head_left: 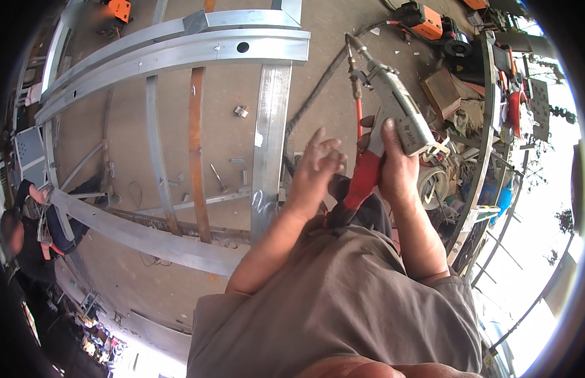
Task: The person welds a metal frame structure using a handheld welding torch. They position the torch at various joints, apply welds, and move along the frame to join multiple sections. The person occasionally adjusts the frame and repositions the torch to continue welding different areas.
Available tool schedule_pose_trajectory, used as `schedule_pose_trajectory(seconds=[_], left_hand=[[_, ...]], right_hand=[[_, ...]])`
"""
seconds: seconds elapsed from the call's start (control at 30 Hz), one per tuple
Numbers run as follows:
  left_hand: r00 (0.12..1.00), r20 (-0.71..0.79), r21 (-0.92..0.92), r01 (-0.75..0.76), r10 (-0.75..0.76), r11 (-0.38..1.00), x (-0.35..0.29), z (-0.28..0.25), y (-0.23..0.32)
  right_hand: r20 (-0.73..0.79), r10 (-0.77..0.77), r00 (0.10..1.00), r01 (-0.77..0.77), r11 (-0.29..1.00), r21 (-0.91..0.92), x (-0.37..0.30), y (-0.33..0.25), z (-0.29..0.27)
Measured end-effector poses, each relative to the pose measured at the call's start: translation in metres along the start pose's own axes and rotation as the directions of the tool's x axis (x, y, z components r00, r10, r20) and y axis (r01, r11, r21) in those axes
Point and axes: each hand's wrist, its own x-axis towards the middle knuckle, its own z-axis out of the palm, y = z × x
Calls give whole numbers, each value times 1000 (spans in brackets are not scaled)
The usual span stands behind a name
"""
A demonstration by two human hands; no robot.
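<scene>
My right hand is wrapped round a welding gun, a silver-grey metal body with a pointed nozzle aimed up and away to the left. A thin wire-feed tube with brass fittings runs beside the nozzle into a red hose. Below the grip, a thick red sleeve covers the cable down toward my waist. My left hand is raised to the left of the gun, apart from it. Its fingers are partly curled and spread, with nothing seen in them.
A frame of galvanized steel beams stands to my left. A hammer lies on the floor inside it. An orange-and-black machine sits at the far right, its dark cable crossing the floor. Cluttered racking lines the right; another person is at the left.
</scene>
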Motion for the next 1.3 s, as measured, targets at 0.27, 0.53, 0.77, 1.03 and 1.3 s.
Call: schedule_pose_trajectory(seconds=[0.27, 0.53, 0.77, 1.03, 1.3], left_hand=[[939, -341, -23, -58, 47, 998, 23, -40, 16], [816, -533, 250, -100, 223, 963, 66, -47, 29], [846, -71, 976, 168, 529, -138, 155, -45, 94], [957, 156, 766, 40, 246, -641, 222, -36, 125], [970, 158, 787, -9, 187, -617, 236, -53, 133]], right_hand=[[131, -115, 985, 109, 993, 49, 14, -20, -49], [152, -123, 981, 123, 992, 14, 78, -17, -86], [305, 6, 952, -9, 1000, 7, 143, -29, -121], [382, 49, 923, -17, 996, -86, 184, -38, -145], [355, 80, 931, -37, 991, -125, 194, -30, -160]])
